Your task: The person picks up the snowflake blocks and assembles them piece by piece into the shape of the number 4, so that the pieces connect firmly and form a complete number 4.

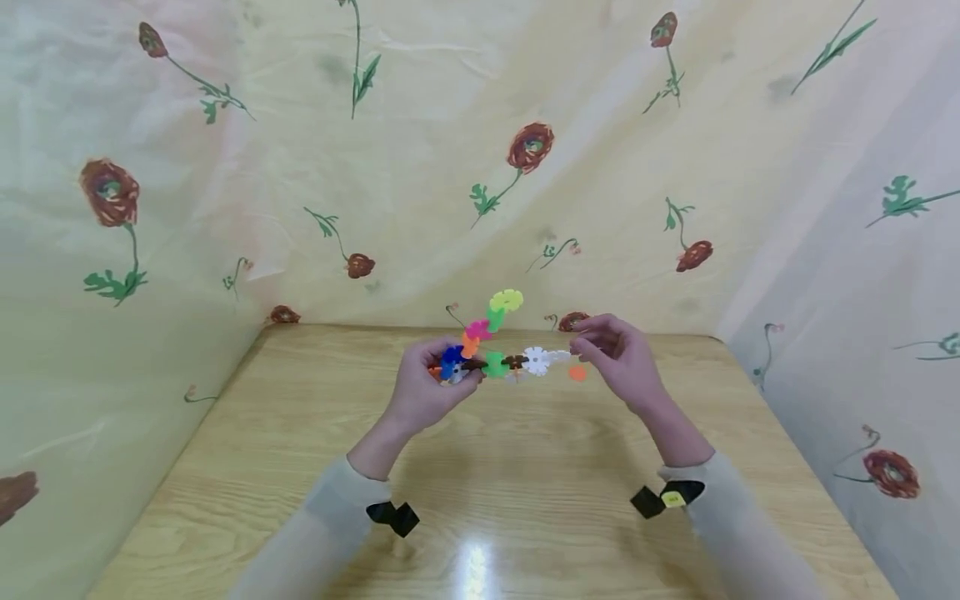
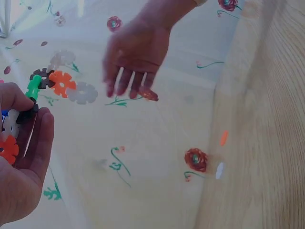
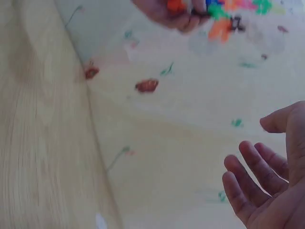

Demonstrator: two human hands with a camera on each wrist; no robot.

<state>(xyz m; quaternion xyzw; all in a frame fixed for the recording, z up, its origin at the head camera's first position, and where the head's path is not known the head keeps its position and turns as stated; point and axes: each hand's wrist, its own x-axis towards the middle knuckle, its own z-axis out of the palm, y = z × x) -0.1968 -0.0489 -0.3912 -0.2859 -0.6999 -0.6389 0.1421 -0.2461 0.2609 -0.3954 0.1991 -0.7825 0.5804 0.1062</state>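
My left hand pinches a built-up chain of plastic snowflake discs between thumb and fingers. One branch rises from the blue disc through orange and a pink disc to a yellow disc at the top. Another branch runs rightward past a green disc to a white disc. An orange disc shows by the left palm in the left wrist view. My right hand hovers beside the chain's white end. Its fingers are loosely bent, with nothing between them in the right wrist view.
On the wooden table lie a loose orange disc and a loose white disc, towards the back edge. Flower-printed cloth walls in the back and both sides. A black wrist device sits on each sleeve.
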